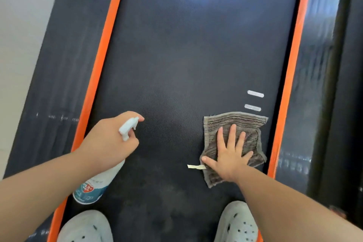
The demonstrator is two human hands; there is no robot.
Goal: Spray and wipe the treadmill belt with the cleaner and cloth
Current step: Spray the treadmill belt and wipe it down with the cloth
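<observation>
The treadmill belt [186, 55] is wide open toward 12 o'clock, fenced at 9 and 3 by 2 orange strips [102, 61] with dark side rails [64, 61] outside them. The cloth [243, 124] lies on the belt at about 4 o'clock, its right edge just beside the 3 o'clock strip. The right hand [229, 155] presses it flat, fingers spread straight (no curl). The left hand [110, 139] at 8 o'clock is wrapped round the spray bottle [94, 184], nozzle aimed toward 2. 2 white dashes [255, 94] sit at the cloth's 12, a pale tag [196, 166] at its 9, and 2 grey shoes [237, 224] stand at 6.
</observation>
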